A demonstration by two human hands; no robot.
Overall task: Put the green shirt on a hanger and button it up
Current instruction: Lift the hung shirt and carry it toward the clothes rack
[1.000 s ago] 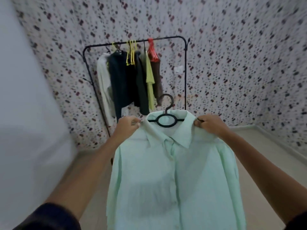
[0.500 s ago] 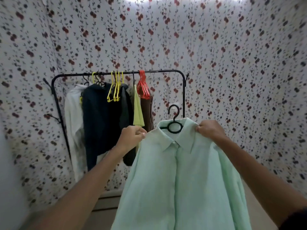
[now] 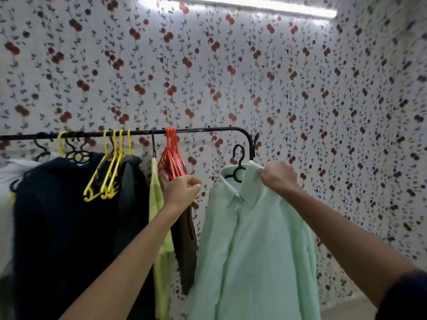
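— since a moment ago my left hand (image 3: 183, 191) has let go of the green shirt (image 3: 251, 245) and moved off to the left, in front of the brown garment (image 3: 186, 241) and under the red hangers (image 3: 171, 155). my view has also come closer to the rack (image 3: 196, 130).

— so who has the shirt?

— my right hand (image 3: 278, 179) alone. its fingers are clamped on the shirt's right shoulder at the collar, holding it up just below the rail's right end. my left fingers are curled, and i can't tell whether they pinch any cloth.

— how far along are you?

— the shirt is on its black hanger (image 3: 238, 167), whose hook sticks up from the collar. the front lies closed down the placket as far as i can see, though the buttons themselves are too small to make out. i judge the buttoning mostly done. what's left seems to be hooking it onto the rail, since the hook is not yet over it.

— any labels or writing?

— none that i can read, not on the shirt, the hangers or the flowered wall (image 3: 300, 88).
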